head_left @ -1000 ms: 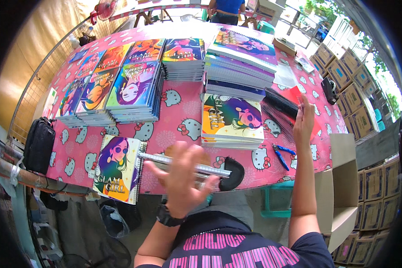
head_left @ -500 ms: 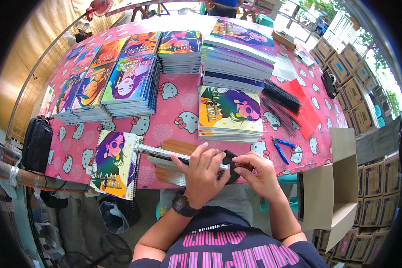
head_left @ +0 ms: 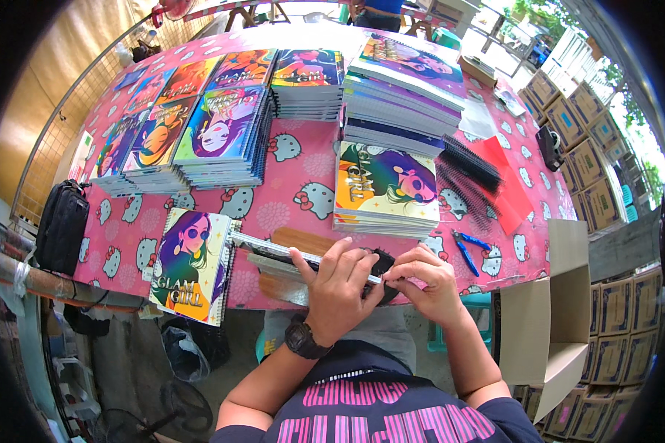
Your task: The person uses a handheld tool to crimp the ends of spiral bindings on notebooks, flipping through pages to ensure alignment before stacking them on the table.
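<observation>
My left hand [head_left: 341, 284], with a black watch at the wrist, wraps over a notebook [head_left: 270, 246] held edge-up near the table's front edge. At the notebook's right end, my right hand [head_left: 423, 282] pinches with thumb and forefinger; what lies between those fingertips is too small to make out. Under the notebook are brown wooden pieces [head_left: 297, 239] and a black part [head_left: 384, 260], partly covered by my hands. A spiral-bound notebook [head_left: 192, 267] with an illustrated cover lies flat to the left. Cutting pliers [head_left: 466, 252] with blue handles rest to the right.
Illustrated notebooks [head_left: 222, 133] stand stacked at the left, with another pile [head_left: 386, 177] ahead. Black spiral coils [head_left: 471, 167] lie over a red sheet [head_left: 511, 193]. An open carton [head_left: 526, 325] stands right of the table; a black bag [head_left: 62, 227] sits at the left edge.
My right hand has moved slightly left, closer against the notebook's end, its fingers drawn more tightly together. My left hand keeps its hold. The whole view has shifted slightly.
</observation>
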`<state>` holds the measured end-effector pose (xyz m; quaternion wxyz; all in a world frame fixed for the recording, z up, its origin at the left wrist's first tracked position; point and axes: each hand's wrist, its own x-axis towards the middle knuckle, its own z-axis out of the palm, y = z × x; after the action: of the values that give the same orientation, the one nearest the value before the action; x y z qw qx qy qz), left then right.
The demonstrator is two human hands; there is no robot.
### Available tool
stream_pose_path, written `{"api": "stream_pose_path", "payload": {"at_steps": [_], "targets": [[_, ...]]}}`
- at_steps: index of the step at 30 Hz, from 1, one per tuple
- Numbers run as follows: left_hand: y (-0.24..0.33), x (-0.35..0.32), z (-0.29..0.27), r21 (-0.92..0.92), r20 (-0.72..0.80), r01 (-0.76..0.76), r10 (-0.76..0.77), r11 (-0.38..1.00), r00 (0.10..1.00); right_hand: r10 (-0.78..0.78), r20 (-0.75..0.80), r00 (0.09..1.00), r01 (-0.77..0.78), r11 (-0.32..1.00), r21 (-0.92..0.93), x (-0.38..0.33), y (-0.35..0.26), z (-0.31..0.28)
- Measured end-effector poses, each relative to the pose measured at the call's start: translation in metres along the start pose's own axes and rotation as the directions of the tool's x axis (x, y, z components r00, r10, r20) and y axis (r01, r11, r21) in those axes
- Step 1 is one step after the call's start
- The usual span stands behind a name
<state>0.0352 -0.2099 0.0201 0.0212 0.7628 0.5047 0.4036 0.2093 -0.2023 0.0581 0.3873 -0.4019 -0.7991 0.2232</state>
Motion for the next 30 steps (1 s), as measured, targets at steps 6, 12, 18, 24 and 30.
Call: {"api": "stream_pose_path", "payload": {"at_steps": [6, 12, 18, 24, 30], "targets": [[0.000, 0.002, -0.003, -0.015, 0.021, 0.009, -0.009, 1.000, 1.000, -0.049, -0.044, 0.998, 0.049, 0.999, 0.016, -0.004, 0.007, 0.000], [-0.009, 0.007, -0.017, -0.165, 0.072, -0.036, 0.049, 0.986, 0.996, -0.001, -0.162, 0.987, 0.003, 1.000, 0.013, -0.003, 0.009, 0.009], [-0.017, 0.003, -0.026, -0.265, 0.036, -0.087, 0.100, 0.960, 0.994, -0.014, -0.063, 0.998, 0.017, 0.999, 0.038, -0.002, 0.003, 0.009], [-0.018, 0.004, -0.025, -0.265, 0.011, -0.091, 0.098, 0.960, 0.995, -0.068, -0.039, 0.997, 0.067, 0.997, -0.023, 0.001, 0.006, 0.000], [-0.019, 0.003, -0.027, -0.251, 0.036, -0.096, 0.109, 0.963, 0.993, -0.011, -0.147, 0.989, 0.005, 0.999, -0.041, -0.001, 0.005, 0.011]]}}
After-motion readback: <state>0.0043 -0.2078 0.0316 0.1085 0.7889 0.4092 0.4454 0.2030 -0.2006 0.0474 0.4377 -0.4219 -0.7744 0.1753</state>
